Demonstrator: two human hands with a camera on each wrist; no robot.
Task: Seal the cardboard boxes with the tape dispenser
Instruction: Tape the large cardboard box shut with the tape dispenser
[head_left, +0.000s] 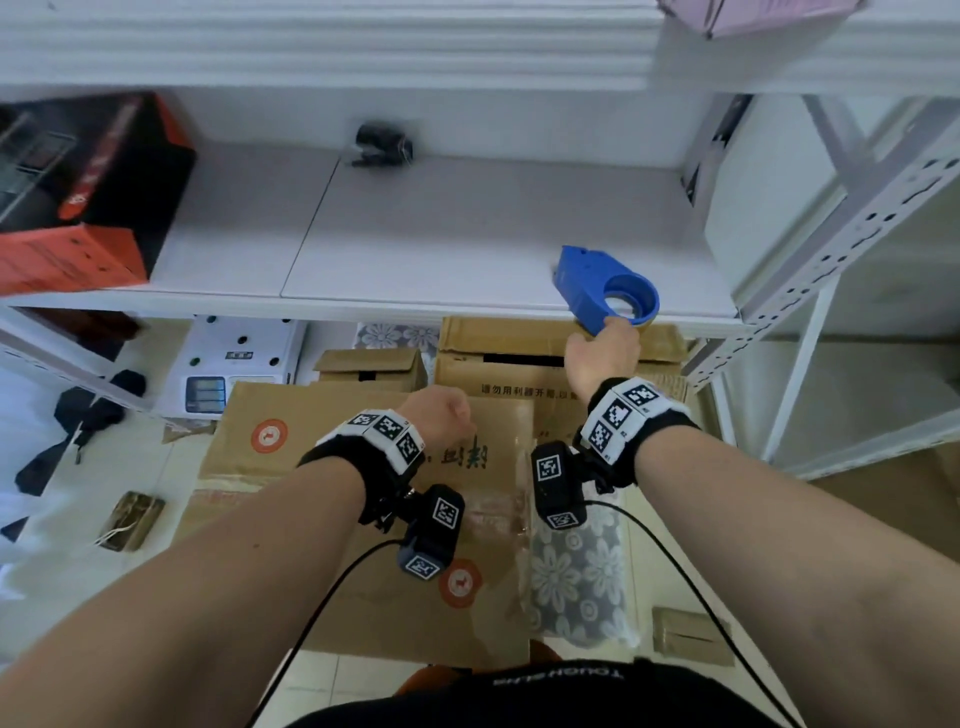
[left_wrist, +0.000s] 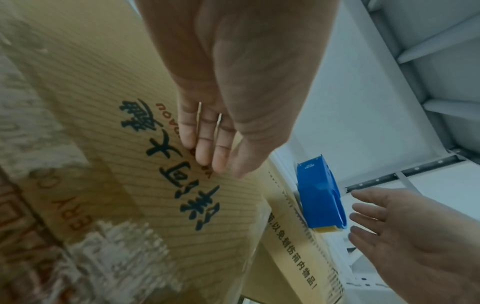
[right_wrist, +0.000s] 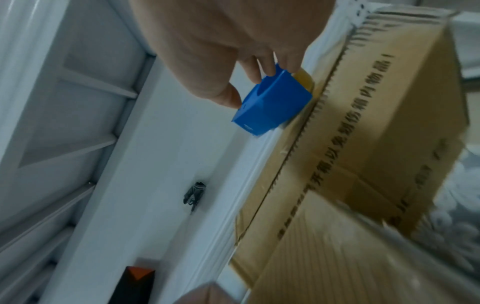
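Note:
A blue tape dispenser (head_left: 605, 288) lies at the front right edge of the white shelf (head_left: 415, 249), its ring end hanging over the edge. My right hand (head_left: 602, 356) reaches up to it with fingers spread; in the right wrist view the fingertips (right_wrist: 262, 70) and thumb touch the dispenser (right_wrist: 272, 102) without closing on it. My left hand (head_left: 441, 415) hovers over the large cardboard box (head_left: 291, 457) with red round logos. Its straight fingers (left_wrist: 205, 144) are close to the box top (left_wrist: 130, 164). A second printed box (head_left: 498, 374) stands behind, under the shelf.
On the shelf are a red and black carton (head_left: 88, 192) at the left and a small black object (head_left: 383, 144) at the back. A perforated shelf upright (head_left: 831, 234) rises at the right. A small box (head_left: 371, 366) and a floral packet (head_left: 576, 571) lie around the big box.

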